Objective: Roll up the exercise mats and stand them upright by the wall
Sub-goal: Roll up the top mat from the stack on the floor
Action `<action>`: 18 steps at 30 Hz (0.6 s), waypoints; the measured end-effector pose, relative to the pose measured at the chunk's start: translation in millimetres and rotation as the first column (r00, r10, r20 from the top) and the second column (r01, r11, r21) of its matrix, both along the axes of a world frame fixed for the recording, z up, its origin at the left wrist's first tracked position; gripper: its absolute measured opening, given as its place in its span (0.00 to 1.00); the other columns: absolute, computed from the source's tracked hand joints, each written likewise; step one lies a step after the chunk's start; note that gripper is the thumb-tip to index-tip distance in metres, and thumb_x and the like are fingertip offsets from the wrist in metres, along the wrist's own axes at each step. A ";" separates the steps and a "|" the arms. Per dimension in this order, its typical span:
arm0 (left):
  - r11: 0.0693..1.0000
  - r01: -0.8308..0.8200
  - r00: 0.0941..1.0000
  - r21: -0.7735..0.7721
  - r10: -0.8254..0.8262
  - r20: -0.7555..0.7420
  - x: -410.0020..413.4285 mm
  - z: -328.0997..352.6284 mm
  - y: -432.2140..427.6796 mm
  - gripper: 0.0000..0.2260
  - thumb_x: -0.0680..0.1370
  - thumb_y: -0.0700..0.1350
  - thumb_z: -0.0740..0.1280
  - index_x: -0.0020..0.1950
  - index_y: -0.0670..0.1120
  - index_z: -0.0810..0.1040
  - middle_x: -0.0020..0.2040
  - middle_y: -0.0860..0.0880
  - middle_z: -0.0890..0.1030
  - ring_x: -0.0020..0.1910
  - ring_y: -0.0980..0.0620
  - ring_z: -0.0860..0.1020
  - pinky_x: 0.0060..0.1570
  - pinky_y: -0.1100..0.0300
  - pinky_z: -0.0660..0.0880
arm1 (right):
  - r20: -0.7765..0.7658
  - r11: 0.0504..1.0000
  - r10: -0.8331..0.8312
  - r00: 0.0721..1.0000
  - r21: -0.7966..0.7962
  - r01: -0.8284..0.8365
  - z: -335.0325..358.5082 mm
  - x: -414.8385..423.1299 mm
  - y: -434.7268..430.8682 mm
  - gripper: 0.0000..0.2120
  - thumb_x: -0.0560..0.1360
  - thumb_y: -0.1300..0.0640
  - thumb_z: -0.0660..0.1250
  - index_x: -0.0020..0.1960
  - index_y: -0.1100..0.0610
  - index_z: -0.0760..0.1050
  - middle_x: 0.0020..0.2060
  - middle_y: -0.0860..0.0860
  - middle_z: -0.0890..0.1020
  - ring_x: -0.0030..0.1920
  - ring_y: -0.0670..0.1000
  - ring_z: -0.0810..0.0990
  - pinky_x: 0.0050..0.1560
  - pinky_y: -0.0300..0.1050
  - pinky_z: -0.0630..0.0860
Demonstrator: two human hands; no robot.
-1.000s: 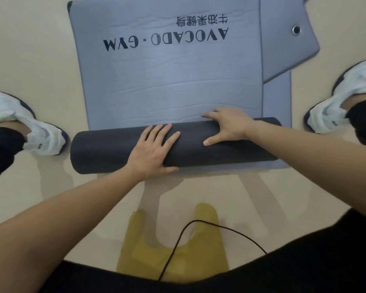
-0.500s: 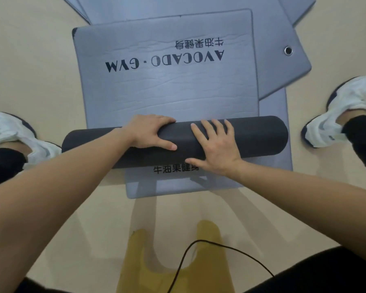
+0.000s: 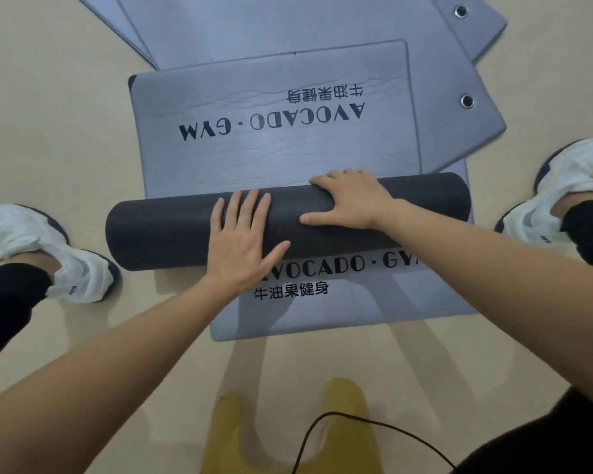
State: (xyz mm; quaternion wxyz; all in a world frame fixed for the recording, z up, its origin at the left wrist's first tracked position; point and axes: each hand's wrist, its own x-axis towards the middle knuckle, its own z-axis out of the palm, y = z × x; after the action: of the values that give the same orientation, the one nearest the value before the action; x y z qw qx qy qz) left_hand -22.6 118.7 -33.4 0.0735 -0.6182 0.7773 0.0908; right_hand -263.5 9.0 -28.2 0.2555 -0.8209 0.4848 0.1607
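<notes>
1. At the far left, a white left shoe [image 3: 48,254] is planted on the floor [image 3: 48,114], near the left end of the rolled mat [image 3: 165,234]. The dark roll lies crosswise in front of the person, on top of grey mats.
2. The left grip [image 3: 243,241] is laid wide and flat on the near side of the roll. Its fingers are straight and spread, so it presses and clasps nothing.
3. Beyond the roll, the flat stretch [image 3: 274,155] of the same mat is seen, lettering upside down. The rolling step is judged to be in hand, with only this stretch left to take up.
4. The right grip [image 3: 350,200] is draped over the top of the roll, fingers curled down its far side and thumb on the near side, so the roll is held.
5. A lower mat [image 3: 339,313] shows under the roll, and further mats [image 3: 452,131] fan out at the upper right. All are unrolled. A right shoe [image 3: 562,186] stands beside them.
6. Next, the roll would need to be pushed away evenly at both ends and kept tight. No wall is seen, so the standing-up step is judged far off.
</notes>
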 end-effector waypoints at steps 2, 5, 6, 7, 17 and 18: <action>1.000 0.016 1.000 -0.011 -0.016 -0.010 5.6 -2.7 -12.6 0.38 0.81 0.69 0.54 0.82 0.45 0.61 0.80 0.42 0.65 0.79 0.39 0.62 0.79 0.40 0.54 | -0.009 0.993 -0.033 0.999 -0.116 0.032 4.2 -0.1 -0.6 0.47 0.69 0.18 0.48 0.77 0.48 0.66 0.71 0.52 0.75 0.67 0.59 0.73 0.72 0.62 0.63; 0.999 0.032 0.999 -0.028 -0.033 -0.028 13.6 -4.7 -40.2 0.37 0.80 0.70 0.53 0.80 0.46 0.65 0.77 0.43 0.71 0.75 0.40 0.68 0.76 0.42 0.60 | 0.058 0.898 -0.063 0.996 -0.432 0.082 8.8 -10.3 13.3 0.41 0.72 0.23 0.55 0.69 0.53 0.74 0.63 0.55 0.79 0.62 0.61 0.76 0.71 0.63 0.64; 0.999 0.029 0.999 -0.025 -0.030 -0.040 14.8 -4.7 -51.3 0.37 0.80 0.70 0.53 0.79 0.46 0.67 0.76 0.44 0.72 0.73 0.40 0.70 0.74 0.43 0.62 | 0.083 0.861 -0.043 0.996 -0.503 0.079 8.2 -16.6 19.8 0.40 0.73 0.24 0.58 0.68 0.55 0.75 0.62 0.56 0.79 0.61 0.61 0.76 0.71 0.64 0.64; 1.000 0.022 0.998 -0.009 -0.023 -0.051 15.9 -4.5 -63.5 0.36 0.79 0.71 0.53 0.78 0.47 0.68 0.74 0.45 0.74 0.71 0.41 0.72 0.73 0.44 0.64 | 0.085 0.835 -0.017 0.996 -0.547 0.061 6.1 -23.6 25.8 0.41 0.73 0.25 0.59 0.69 0.56 0.74 0.63 0.57 0.79 0.61 0.62 0.76 0.71 0.64 0.64; 0.988 -0.014 0.996 0.153 0.027 -0.083 17.4 -0.5 -144.2 0.36 0.77 0.72 0.48 0.71 0.50 0.75 0.64 0.46 0.81 0.62 0.41 0.77 0.62 0.46 0.70 | -0.118 0.904 -0.033 0.992 -0.427 -0.021 -11.9 -40.1 9.1 0.49 0.71 0.20 0.56 0.81 0.52 0.60 0.76 0.60 0.67 0.77 0.64 0.63 0.76 0.71 0.54; 0.997 -0.004 0.995 0.082 0.012 -0.094 13.7 2.5 -143.2 0.33 0.78 0.70 0.50 0.68 0.49 0.77 0.62 0.46 0.82 0.61 0.42 0.78 0.61 0.47 0.70 | -0.110 0.908 -0.028 0.994 -0.418 -0.021 -12.1 -41.3 3.1 0.49 0.71 0.20 0.54 0.81 0.51 0.60 0.76 0.59 0.67 0.77 0.63 0.63 0.76 0.70 0.55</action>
State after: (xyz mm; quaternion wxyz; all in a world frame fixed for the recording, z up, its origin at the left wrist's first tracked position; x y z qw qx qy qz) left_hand -8.9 -24.4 -31.0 0.0614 -0.6127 0.7731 0.1519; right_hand -304.9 12.1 -40.3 0.0460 -0.8453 0.5231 0.0991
